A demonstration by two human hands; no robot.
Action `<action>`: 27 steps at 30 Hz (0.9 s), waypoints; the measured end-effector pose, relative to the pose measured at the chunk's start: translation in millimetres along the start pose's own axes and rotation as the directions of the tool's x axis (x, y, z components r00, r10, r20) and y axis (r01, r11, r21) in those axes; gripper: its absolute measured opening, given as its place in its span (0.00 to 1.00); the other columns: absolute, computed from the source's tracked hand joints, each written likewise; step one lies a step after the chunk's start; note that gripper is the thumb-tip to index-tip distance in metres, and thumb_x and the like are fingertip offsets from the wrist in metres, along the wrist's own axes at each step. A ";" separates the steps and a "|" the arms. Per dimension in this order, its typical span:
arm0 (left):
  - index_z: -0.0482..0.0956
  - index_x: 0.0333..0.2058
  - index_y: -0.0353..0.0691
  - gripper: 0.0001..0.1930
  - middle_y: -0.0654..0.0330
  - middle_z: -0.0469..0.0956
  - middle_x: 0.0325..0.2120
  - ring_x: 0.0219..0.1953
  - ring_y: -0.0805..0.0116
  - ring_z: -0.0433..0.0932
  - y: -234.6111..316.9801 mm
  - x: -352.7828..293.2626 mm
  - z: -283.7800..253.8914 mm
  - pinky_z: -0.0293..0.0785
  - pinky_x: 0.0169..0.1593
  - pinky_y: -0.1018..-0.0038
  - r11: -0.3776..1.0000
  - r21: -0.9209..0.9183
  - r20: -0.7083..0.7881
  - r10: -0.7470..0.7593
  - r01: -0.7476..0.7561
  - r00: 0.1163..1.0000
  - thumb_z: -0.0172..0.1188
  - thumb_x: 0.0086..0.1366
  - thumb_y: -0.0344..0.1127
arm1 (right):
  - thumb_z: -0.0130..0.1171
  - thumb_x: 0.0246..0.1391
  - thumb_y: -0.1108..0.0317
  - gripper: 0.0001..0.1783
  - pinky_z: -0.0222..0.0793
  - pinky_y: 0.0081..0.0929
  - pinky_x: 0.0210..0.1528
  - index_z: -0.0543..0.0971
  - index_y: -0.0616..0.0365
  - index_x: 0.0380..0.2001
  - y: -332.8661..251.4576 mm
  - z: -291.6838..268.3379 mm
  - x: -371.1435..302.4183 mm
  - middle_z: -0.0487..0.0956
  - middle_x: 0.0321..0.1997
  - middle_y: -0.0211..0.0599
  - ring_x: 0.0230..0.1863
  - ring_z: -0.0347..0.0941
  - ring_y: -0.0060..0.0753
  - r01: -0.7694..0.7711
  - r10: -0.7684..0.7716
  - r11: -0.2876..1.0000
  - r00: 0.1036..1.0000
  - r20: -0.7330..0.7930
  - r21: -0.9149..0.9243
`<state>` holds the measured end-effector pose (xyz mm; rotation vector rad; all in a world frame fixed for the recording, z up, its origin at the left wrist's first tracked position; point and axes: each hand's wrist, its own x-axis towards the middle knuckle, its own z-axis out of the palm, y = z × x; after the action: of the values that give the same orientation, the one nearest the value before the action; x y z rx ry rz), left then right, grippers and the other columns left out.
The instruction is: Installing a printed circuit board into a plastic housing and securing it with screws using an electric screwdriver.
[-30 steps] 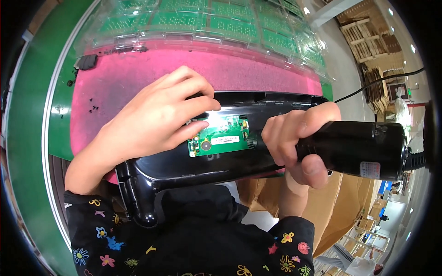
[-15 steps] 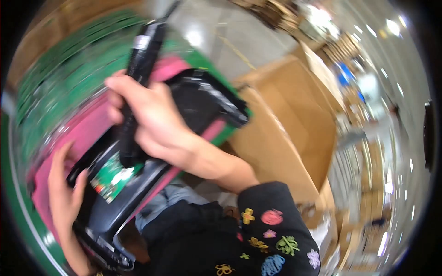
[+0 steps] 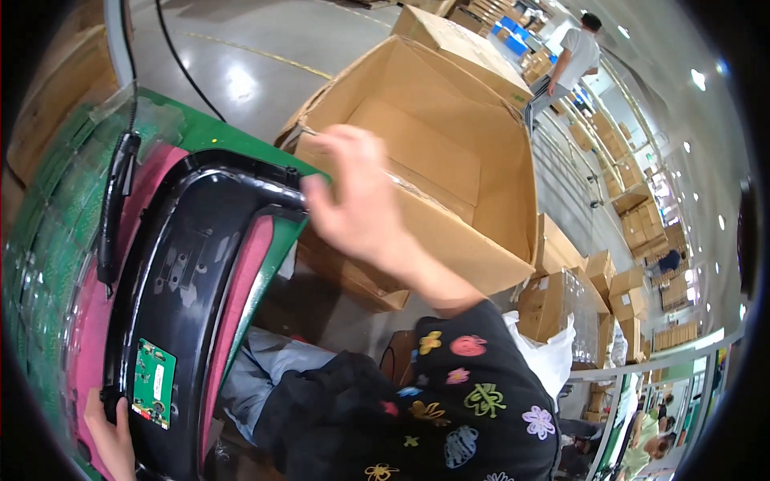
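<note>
A curved black plastic housing (image 3: 188, 256) lies on a pink pad (image 3: 241, 268). Set into its near part is a green circuit board (image 3: 155, 365) with a white label. My left hand (image 3: 111, 437) grips the housing's left edge beside the board, thumb on top. My right hand (image 3: 357, 196), somewhat blurred, is by the housing's far right end with fingers apart and nothing in it; whether the thumb touches the housing I cannot tell. A black electric screwdriver (image 3: 116, 204) hangs upright on its cord left of the housing, tip down.
Clear plastic trays (image 3: 48, 248) are stacked left on the green table (image 3: 208, 132). A large open cardboard box (image 3: 433, 216) stands right of the table. Further right are more cartons (image 3: 553, 309) and a white bag (image 3: 541, 353). A person (image 3: 573, 60) is in the far aisle.
My right hand has let go of the screwdriver, which now hangs at the left, and has moved right to the housing's end. The housing appears turned more lengthwise in view.
</note>
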<state>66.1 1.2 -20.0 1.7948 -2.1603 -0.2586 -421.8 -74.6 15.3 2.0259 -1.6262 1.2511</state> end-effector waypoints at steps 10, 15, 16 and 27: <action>0.73 0.27 0.32 0.12 0.45 0.72 0.25 0.33 0.41 0.72 49.9 14.1 -31.1 0.66 0.35 0.55 0.985 0.122 0.072 -0.133 0.124 0.989 0.60 0.57 0.37 | 0.54 0.51 0.39 0.30 0.75 0.45 0.34 0.77 0.49 0.47 58.7 -7.2 -33.0 0.82 0.32 0.46 0.33 0.80 0.50 -0.208 0.512 0.556 0.848 0.135 -0.805; 0.76 0.29 0.34 0.06 0.53 0.74 0.24 0.28 0.51 0.75 74.3 -10.6 -52.8 0.70 0.30 0.63 0.985 0.058 -0.189 -0.148 0.162 0.971 0.62 0.53 0.29 | 0.49 0.52 0.32 0.33 0.73 0.45 0.26 0.78 0.47 0.46 91.7 12.3 -46.6 0.82 0.32 0.41 0.29 0.79 0.51 -0.091 0.432 0.498 0.888 0.156 -0.863; 0.77 0.31 0.34 0.07 0.54 0.74 0.25 0.28 0.52 0.76 76.7 -21.0 -58.2 0.71 0.31 0.65 0.979 0.099 -0.290 -0.141 0.176 0.947 0.62 0.51 0.26 | 0.48 0.53 0.33 0.32 0.71 0.45 0.25 0.78 0.46 0.46 96.2 20.0 -52.3 0.82 0.34 0.38 0.28 0.78 0.50 -0.050 0.378 0.510 0.910 0.172 -0.858; 0.73 0.46 0.31 0.14 0.60 0.77 0.37 0.37 0.71 0.77 35.3 -191.0 -87.0 0.74 0.41 0.76 0.679 -0.718 -0.686 -0.727 0.155 0.010 0.56 0.62 0.29 | 0.47 0.57 0.37 0.29 0.70 0.43 0.27 0.75 0.50 0.46 58.6 18.6 -38.5 0.81 0.38 0.36 0.31 0.77 0.49 -0.116 0.477 0.521 0.861 0.175 -0.845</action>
<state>95.0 200.5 48.6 1.5417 -0.4061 0.2322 -465.6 -81.2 -42.1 1.4223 -2.2382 -0.0135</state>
